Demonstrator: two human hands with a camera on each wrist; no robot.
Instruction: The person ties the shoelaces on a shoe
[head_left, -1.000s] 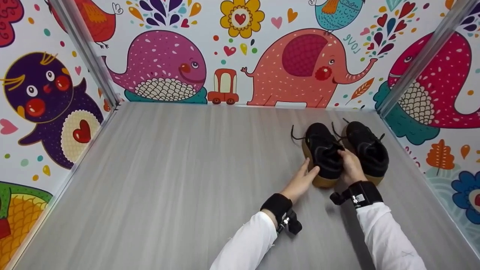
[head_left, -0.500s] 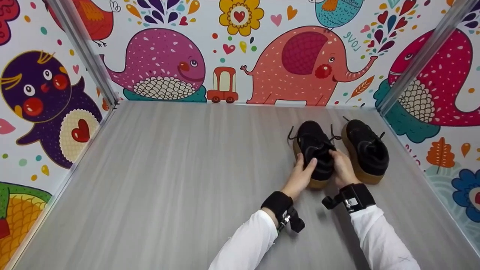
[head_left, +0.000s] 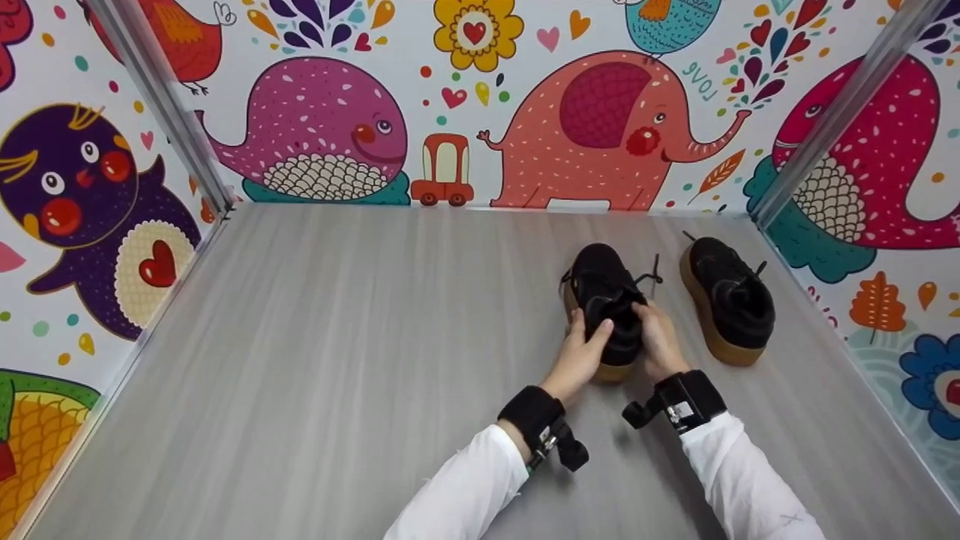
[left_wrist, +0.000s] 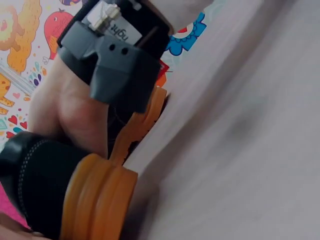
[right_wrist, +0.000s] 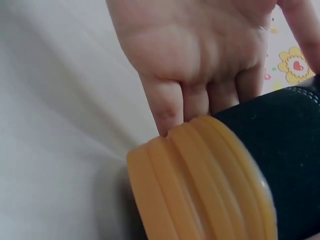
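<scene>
Got hold of the black shoe [head_left: 607, 300] on the left, toe pointing away from me. The fingers of my left hand [head_left: 574, 360] are clamped on its left side, and my right hand [head_left: 664, 345] grips the other side. Can't really tell if the tan sole [right_wrist: 200, 185] touches the grey worktop [head_left: 337, 360]. Second shoe [head_left: 731, 304] sits off to the right, near but not touching.

The held shoe [head_left: 596, 270] was black with pale stitching [left_wrist: 21, 176] over a banded tan sole [right_wrist: 200, 190]; the other shoe [head_left: 727, 300] was also black and tan. The sleeves [head_left: 472, 480] were white, the wrist straps [head_left: 531, 414] black. The desk [head_left: 337, 375] was streaky grey. White walls [head_left: 416, 26] carried a flecked purple whale [head_left: 322, 112] and a speckled coral elephant [head_left: 555, 165].
</scene>
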